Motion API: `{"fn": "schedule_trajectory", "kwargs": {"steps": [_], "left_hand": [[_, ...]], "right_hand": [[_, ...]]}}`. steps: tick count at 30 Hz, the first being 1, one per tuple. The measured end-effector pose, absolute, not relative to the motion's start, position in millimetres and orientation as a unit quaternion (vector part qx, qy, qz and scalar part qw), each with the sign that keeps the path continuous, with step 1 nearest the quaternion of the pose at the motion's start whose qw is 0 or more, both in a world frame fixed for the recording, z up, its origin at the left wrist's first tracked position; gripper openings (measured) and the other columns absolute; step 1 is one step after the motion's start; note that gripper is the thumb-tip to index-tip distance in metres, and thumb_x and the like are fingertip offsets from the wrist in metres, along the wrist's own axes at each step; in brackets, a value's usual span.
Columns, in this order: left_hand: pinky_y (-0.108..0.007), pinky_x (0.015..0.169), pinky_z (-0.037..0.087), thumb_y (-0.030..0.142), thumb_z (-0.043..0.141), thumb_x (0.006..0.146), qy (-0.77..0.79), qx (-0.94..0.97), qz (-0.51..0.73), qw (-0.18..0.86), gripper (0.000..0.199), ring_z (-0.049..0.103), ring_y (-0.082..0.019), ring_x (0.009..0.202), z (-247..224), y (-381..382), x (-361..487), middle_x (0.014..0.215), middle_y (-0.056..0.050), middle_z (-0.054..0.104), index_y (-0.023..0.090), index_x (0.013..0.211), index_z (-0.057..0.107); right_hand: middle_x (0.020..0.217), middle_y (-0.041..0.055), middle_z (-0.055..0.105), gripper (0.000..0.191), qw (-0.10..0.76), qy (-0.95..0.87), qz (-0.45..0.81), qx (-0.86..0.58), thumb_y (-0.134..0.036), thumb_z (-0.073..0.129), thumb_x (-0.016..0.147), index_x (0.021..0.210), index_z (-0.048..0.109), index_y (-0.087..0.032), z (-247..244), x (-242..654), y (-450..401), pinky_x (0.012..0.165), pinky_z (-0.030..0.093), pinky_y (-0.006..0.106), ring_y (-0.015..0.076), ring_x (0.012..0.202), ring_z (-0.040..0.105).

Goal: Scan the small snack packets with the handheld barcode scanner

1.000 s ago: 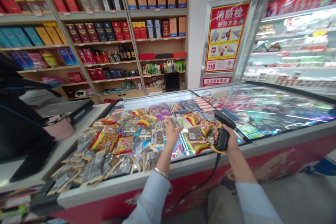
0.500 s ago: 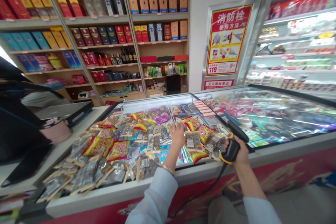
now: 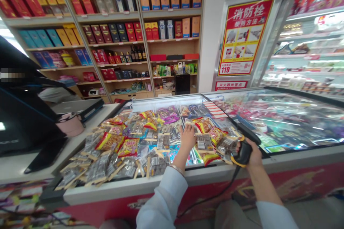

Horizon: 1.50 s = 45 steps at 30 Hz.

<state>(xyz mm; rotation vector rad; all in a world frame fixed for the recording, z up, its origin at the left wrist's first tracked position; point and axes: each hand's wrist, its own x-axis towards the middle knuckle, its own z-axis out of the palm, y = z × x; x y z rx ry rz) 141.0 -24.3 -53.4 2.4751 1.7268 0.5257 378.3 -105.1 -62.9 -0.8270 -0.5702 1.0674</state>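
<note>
My left hand [image 3: 188, 138] reaches over the freezer top, fingers stretched forward on top of the small snack packets. Its fingertips lie by a pale packet; whether they touch it I cannot tell. In my right hand [image 3: 254, 154] is a black and yellow barcode scanner [image 3: 242, 152], gripped by its handle, with a dark cable [image 3: 215, 202] hanging from it. Clear packets of dark snacks [image 3: 204, 142] and a red and yellow snack bag [image 3: 217, 135] lie between the hands. More snack bags [image 3: 129, 147] spread to the left.
The snacks lie on the glass-topped freezer [image 3: 166, 178], whose right half shows goods under glass. At left stand a counter [image 3: 45, 143], a pink container [image 3: 70, 124] and a dark monitor [image 3: 24, 121]. Behind are shelves of boxes [image 3: 113, 43] and a fire-hydrant sign [image 3: 243, 37].
The view has shifted slightly, so the scene sits further right. My left hand stays over the packets, its fingers less spread. My right hand keeps hold of the barcode scanner.
</note>
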Motion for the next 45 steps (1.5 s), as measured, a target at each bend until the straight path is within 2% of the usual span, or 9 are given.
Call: {"fn": "schedule_trajectory", "kwargs": {"steps": [5,12,18,24,28,32,37,41,45], "left_hand": [[-0.054,0.118,0.009,0.010,0.034,0.086,0.556,0.805,0.203,0.037,0.053,0.024,-0.020,0.143,-35,-35,128,0.150,-0.009,0.039,0.019,0.137,0.044],[-0.049,0.115,0.023,0.023,0.045,0.088,0.590,0.742,0.317,0.000,0.038,0.035,-0.023,0.138,0,-57,45,0.143,-0.007,0.048,0.023,0.125,0.055],[-0.043,0.107,0.036,0.022,0.048,0.086,0.653,0.662,0.368,-0.021,0.033,0.048,-0.025,0.126,-3,-79,-43,0.136,-0.010,0.054,0.021,0.117,0.060],[-0.044,0.099,0.041,0.024,0.048,0.086,0.756,0.574,0.311,-0.053,0.037,0.051,-0.030,0.119,-25,-103,-83,0.135,-0.015,0.053,0.018,0.120,0.059],[-0.045,0.098,0.043,0.031,0.050,0.086,0.793,0.553,0.247,-0.067,0.046,0.047,-0.033,0.124,-39,-107,-89,0.139,-0.019,0.048,0.015,0.128,0.053],[-0.050,0.099,0.041,0.039,0.054,0.085,0.784,0.573,0.227,-0.071,0.062,0.039,-0.035,0.131,-48,-102,-90,0.147,-0.016,0.039,0.021,0.142,0.039],[-0.053,0.099,0.041,0.021,0.053,0.081,0.778,0.588,0.214,-0.059,0.058,0.036,-0.034,0.134,-52,-92,-94,0.148,-0.014,0.039,0.026,0.138,0.044],[-0.046,0.101,0.042,0.015,0.052,0.078,0.748,0.579,0.323,-0.003,0.050,0.047,-0.029,0.124,-47,-79,-106,0.138,-0.013,0.051,0.023,0.127,0.055],[-0.041,0.104,0.040,0.021,0.057,0.075,0.629,0.531,0.555,0.119,0.039,0.054,-0.024,0.118,-40,-55,-116,0.121,-0.009,0.063,0.021,0.114,0.063]], "right_hand": [[0.047,-0.0003,0.055,0.031,0.730,-0.243,0.509,-0.386,-0.041,0.073,0.054,0.070,0.061,-0.017,-57,378,-113,0.036,0.042,0.023,0.0123,0.039,0.050],[0.051,-0.0004,0.054,0.029,0.707,-0.283,0.539,-0.359,-0.043,0.069,0.061,0.074,0.058,-0.019,-40,338,-118,0.036,0.043,0.025,0.0138,0.040,0.051],[0.051,-0.0004,0.055,0.026,0.658,-0.323,0.603,-0.316,-0.042,0.068,0.065,0.074,0.059,-0.019,-26,258,-104,0.035,0.043,0.024,0.0130,0.039,0.050],[0.050,-0.0010,0.057,0.028,0.614,-0.378,0.626,-0.296,-0.041,0.071,0.066,0.077,0.060,-0.018,-25,192,-93,0.034,0.042,0.022,0.0126,0.037,0.053],[0.050,-0.0009,0.059,0.028,0.586,-0.392,0.647,-0.292,-0.041,0.070,0.067,0.077,0.061,-0.017,-28,162,-87,0.036,0.043,0.020,0.0115,0.037,0.053],[0.049,-0.0018,0.058,0.027,0.552,-0.405,0.672,-0.282,-0.041,0.069,0.067,0.076,0.061,-0.017,-34,141,-78,0.035,0.042,0.020,0.0107,0.036,0.051],[0.050,-0.0026,0.056,0.026,0.518,-0.390,0.713,-0.265,-0.042,0.066,0.068,0.074,0.059,-0.019,-41,134,-71,0.035,0.041,0.019,0.0099,0.038,0.050],[0.049,-0.0025,0.055,0.026,0.511,-0.383,0.724,-0.260,-0.042,0.067,0.067,0.074,0.060,-0.019,-43,136,-71,0.036,0.041,0.019,0.0097,0.039,0.049],[0.050,-0.0020,0.055,0.025,0.497,-0.389,0.728,-0.269,-0.042,0.065,0.070,0.076,0.061,-0.018,-45,135,-72,0.036,0.042,0.020,0.0103,0.039,0.050]]}}
